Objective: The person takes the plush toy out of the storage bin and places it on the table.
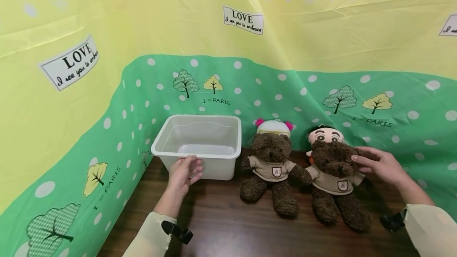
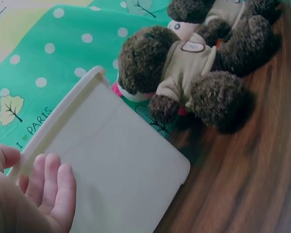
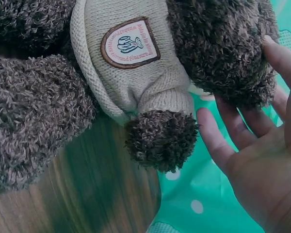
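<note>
A white plastic bin (image 1: 200,166) stands upright on the left, its inside bare. At its front rim is my left hand (image 1: 183,171); thumb and index finger pinch the rim, and the other fingers hang loosely in front. My right hand (image 1: 380,165) holds the head of the right brown teddy bear (image 1: 337,162), the thumb on the front and the fingers behind, as the right wrist view shows. Beside it sits another teddy bear (image 1: 271,150) in the same beige sweater. Behind this pair, partly hidden, are a doll with pink bobbles (image 1: 274,125) and a dark-haired doll (image 1: 325,134).
The dark wooden table (image 1: 228,225) runs up to a yellow and green printed cloth (image 1: 200,66) hanging behind and along the left side. The bin's right wall stands close to the left bear.
</note>
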The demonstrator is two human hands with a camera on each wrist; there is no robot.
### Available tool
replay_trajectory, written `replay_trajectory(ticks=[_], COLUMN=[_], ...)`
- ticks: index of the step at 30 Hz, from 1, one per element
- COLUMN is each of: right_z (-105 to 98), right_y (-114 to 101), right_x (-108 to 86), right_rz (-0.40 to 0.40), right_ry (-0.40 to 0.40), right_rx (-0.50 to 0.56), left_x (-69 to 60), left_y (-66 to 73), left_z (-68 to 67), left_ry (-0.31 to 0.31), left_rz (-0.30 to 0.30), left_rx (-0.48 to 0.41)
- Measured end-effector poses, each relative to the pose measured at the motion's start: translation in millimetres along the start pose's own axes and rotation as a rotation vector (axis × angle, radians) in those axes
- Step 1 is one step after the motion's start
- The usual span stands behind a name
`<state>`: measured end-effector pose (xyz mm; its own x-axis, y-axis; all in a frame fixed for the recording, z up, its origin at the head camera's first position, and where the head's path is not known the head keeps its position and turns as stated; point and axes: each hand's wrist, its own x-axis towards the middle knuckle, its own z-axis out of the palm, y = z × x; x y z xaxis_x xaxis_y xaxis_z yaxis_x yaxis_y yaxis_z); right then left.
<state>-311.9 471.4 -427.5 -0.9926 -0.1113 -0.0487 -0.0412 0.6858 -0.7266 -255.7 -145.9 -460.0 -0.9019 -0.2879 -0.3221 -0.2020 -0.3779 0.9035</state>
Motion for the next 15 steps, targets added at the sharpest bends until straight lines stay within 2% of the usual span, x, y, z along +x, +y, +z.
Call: replay_trajectory(ticks=[5, 8, 11, 15], right_z=[2.1, 2.3, 0.2, -4.4], right_y=[3.9, 4.3, 3.2, 0.4], right_x=[1.1, 0.5, -0.7, -3.5], right_rz=[0.001, -0.012, -0.02, -0.022], right_ry=[0.024, 0.039, 0.06, 0.098], right_rx=[0.021, 0.028, 0.027, -0.064], left_x=[-5.0, -12.2, -19.4, -25.8], left_y=[-4.5, -5.4, -3.4, 3.2], left_z=[-9.8, -15.5, -19.9, -23.3], left_ry=[-0.056, -0.093, -0.123, -0.166], left_rz=[-0.031, -0.025, 0.021, 0.136], left_rx=[0.073, 0.132, 0.177, 0.24])
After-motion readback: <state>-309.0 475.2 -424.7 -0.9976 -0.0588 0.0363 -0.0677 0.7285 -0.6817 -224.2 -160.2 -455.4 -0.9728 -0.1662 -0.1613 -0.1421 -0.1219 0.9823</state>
